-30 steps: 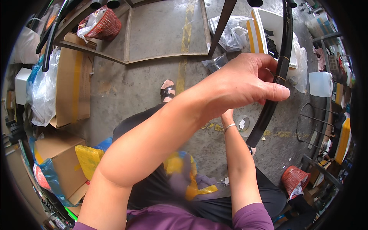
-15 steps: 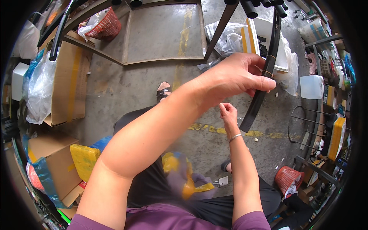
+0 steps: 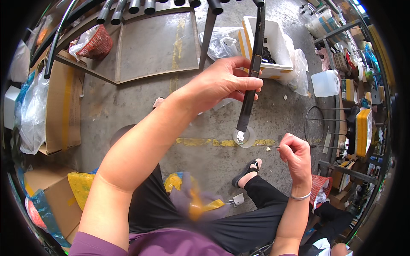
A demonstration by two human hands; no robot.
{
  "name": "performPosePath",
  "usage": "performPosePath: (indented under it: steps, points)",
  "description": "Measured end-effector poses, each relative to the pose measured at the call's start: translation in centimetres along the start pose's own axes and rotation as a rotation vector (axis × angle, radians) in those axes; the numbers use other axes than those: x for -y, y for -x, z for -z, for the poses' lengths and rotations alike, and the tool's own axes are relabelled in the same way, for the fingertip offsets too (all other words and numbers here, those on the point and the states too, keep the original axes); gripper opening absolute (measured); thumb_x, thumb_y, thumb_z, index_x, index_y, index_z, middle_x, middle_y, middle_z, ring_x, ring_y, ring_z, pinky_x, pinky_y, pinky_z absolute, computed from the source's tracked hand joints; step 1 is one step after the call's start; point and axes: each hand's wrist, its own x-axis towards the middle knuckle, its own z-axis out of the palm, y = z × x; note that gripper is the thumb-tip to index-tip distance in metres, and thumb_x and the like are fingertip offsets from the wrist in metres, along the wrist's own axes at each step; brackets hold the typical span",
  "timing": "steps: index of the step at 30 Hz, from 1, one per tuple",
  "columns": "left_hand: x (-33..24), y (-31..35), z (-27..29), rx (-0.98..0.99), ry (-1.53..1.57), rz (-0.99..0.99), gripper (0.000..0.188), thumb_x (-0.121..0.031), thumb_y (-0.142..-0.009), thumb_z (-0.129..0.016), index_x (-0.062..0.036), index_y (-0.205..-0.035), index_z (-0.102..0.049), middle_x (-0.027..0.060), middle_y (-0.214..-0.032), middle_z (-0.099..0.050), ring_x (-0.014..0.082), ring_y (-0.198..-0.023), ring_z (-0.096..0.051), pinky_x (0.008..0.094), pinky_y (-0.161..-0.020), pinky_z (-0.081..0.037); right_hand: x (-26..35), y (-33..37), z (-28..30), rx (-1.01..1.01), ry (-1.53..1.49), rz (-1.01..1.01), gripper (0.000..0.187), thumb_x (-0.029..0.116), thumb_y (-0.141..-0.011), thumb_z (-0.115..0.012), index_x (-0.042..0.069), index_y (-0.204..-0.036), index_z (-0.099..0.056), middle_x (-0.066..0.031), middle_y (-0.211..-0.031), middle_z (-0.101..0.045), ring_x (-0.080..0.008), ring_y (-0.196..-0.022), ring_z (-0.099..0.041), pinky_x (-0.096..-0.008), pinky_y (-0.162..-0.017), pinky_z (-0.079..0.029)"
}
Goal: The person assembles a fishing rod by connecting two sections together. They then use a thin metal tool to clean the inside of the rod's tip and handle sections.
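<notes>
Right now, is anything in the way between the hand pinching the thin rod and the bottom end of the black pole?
Nothing visible: only open air separates the right hand from the black pole in the left hand.

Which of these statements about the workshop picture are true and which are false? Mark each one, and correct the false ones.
1. The left hand grips a black rod. True.
2. The right hand holds a hammer. False: it pinches a thin wire-like piece pointing toward the rod's lower end.
3. A bracelet sits on the right wrist. True.
4. The white foam box stands on a table. False: it stands on the concrete floor.
5. A red basket lies at the upper left. True.
6. The person is barefoot. False: a black sandal is on the foot.
</notes>
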Motion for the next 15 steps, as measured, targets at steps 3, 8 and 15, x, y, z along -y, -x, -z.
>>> performPosePath:
  steps: [3, 8, 15]
  points:
    - [0.6, -0.4, -0.8, -0.007, 0.016, -0.003, 0.04, -0.019, -0.082, -0.069, -0.0033, -0.116, -0.053, 0.0062, -0.093, -0.062, 0.0147, -0.084, -0.063, 0.0292, -0.079, -0.05, 1.0, 0.8, -0.6, -0.005, -0.144, 0.017, 0.015, 0.009, -0.084, -0.066, -0.001, -0.075, -0.06, 0.0011, -0.071, -0.051, -0.0032, -0.057, -0.04, -0.019, -0.05, -0.029]
    - [1.3, -0.9, -2.3, -0.014, 0.026, 0.003, 0.041, -0.017, -0.082, -0.069, -0.004, -0.117, -0.052, 0.007, -0.093, -0.063, 0.0151, -0.083, -0.064, 0.0293, -0.079, -0.051, 2.1, 1.0, -1.1, -0.038, -0.173, 0.008, 0.013, 0.007, -0.084, -0.067, -0.001, -0.075, -0.06, 0.0006, -0.072, -0.052, -0.0041, -0.061, -0.042, -0.0192, -0.054, -0.032]
    - [1.4, -1.0, -2.5, -0.024, 0.034, 0.025, 0.039, -0.016, -0.082, -0.069, -0.0046, -0.115, -0.053, 0.0072, -0.093, -0.064, 0.0147, -0.084, -0.064, 0.0279, -0.078, -0.052, 1.9, 0.6, -0.9, -0.045, -0.126, 0.005, 0.012, 0.005, -0.084, -0.066, -0.002, -0.076, -0.06, 0.0004, -0.073, -0.052, -0.0047, -0.063, -0.044, -0.0198, -0.056, -0.033]
